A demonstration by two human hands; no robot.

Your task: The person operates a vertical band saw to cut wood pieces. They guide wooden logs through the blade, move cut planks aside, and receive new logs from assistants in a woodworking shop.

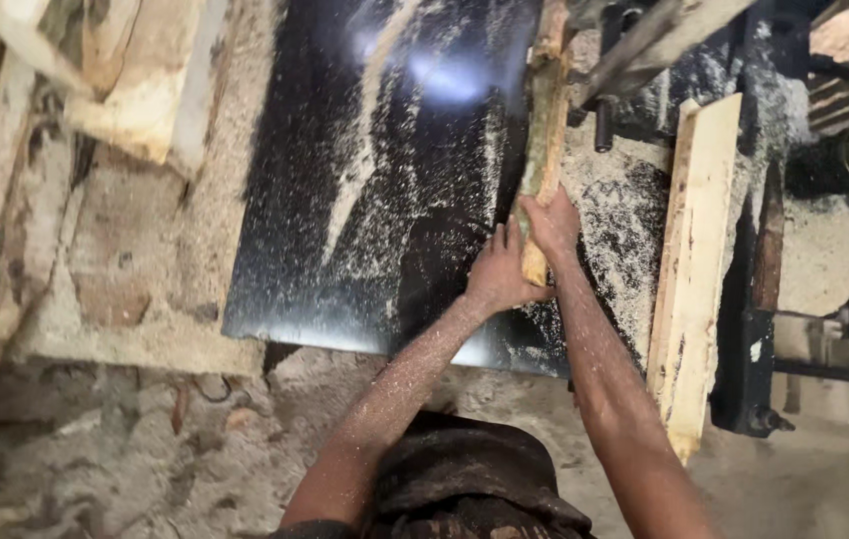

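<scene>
Left hand [497,271] lies flat, fingers spread, against the near end of a narrow wood strip [544,150], steadying it on the dark, sawdust-strewn tabletop [364,200]. Right hand [550,225], just at 1 o'clock of it, is wrapped around the same end, apparently to guide it. At 3 o'clock, a pale plank [694,260] lies parallel, seemingly as a fence.

Both forearms are bare and sleeveless, dusted all over with pale sawdust. The left hand [497,271] and right hand [550,222] wear no gloves. Dark, dusty clothing shows at the frame's bottom centre.
</scene>
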